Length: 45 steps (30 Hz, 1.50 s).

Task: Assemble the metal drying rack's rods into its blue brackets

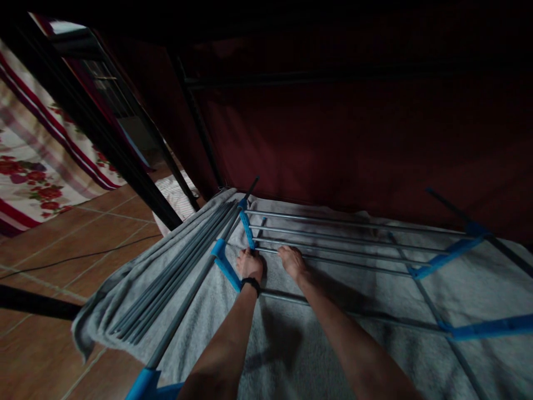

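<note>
- While the right hand (292, 262) held a thin rod (353, 265) mid-frame, the left hand (250, 265) touched a blue bar (247, 229).
- I couldn't tell the left's grip.
- The rack (353, 223) lay on gray cloth (200, 328), middle to right.

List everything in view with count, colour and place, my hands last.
Blanket: one, grey, centre.
Rod frame: one, grey, on the blanket.
Brackets: several, blue, on the frame.
Loose rods: several, grey, left.
Backdrop: one, maroon, behind.
Bars: several, black, left and back.
Floral cloth: one, multicoloured, far left.
Tiled floor: one, brown, left.
Cable: one, dark, floor.
Striped cloth: one, pale, left background.
Wristband: one, dark, left wrist.
Left hand: one, bare, by a bracket.
Right hand: one, bare, at a rod.
</note>
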Motion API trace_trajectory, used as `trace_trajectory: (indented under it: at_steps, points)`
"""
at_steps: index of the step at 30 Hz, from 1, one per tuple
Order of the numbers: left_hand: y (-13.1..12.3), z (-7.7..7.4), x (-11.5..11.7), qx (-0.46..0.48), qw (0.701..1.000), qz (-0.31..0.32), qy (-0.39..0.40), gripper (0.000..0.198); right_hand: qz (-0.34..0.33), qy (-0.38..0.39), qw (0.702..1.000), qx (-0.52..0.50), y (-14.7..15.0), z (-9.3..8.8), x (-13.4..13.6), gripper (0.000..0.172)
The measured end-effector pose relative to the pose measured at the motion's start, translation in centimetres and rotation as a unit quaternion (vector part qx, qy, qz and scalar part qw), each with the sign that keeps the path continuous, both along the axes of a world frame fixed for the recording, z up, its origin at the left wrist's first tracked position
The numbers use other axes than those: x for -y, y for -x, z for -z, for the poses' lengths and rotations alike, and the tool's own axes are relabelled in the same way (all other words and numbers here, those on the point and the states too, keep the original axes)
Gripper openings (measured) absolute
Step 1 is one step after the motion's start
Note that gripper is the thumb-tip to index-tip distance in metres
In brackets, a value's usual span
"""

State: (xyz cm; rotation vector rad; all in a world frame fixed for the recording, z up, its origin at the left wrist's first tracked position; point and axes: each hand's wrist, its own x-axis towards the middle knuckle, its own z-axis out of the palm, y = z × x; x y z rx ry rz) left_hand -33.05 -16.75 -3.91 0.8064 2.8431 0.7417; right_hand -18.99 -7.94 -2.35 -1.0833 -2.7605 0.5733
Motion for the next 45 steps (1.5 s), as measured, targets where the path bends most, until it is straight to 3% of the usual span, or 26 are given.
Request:
trace_trajectory:
  at_steps: [8,14,26,37,45]
  points:
    - [-0.2,-0.4,0.1,0.004,1.000,0.001,-0.005,0.032,0.015,0.018,1.000,-0.015,0.1,-0.3,0.0,0.032]
    - [-0.1,-0.3,0.1,0.007,1.000,0.003,0.005,0.033,0.025,-0.028,0.999,-0.009,0.2,-0.4,0.8,0.027]
    - [-0.1,-0.8,0.0,0.011,1.000,0.007,-0.001,0.034,0.014,-0.034,0.999,-0.010,0.1,-1.0,1.0,0.026]
    - [0.4,-0.9,-0.6,0.027,0.998,-0.011,-0.064,0.023,0.002,-0.057,0.998,0.003,0.2,-0.4,0.3,0.045]
    - [0.8,-0.6,-0.9,0.018,0.999,-0.008,-0.029,0.023,0.051,-0.062,0.996,-0.029,-2.0,-0.4,1.0,0.043]
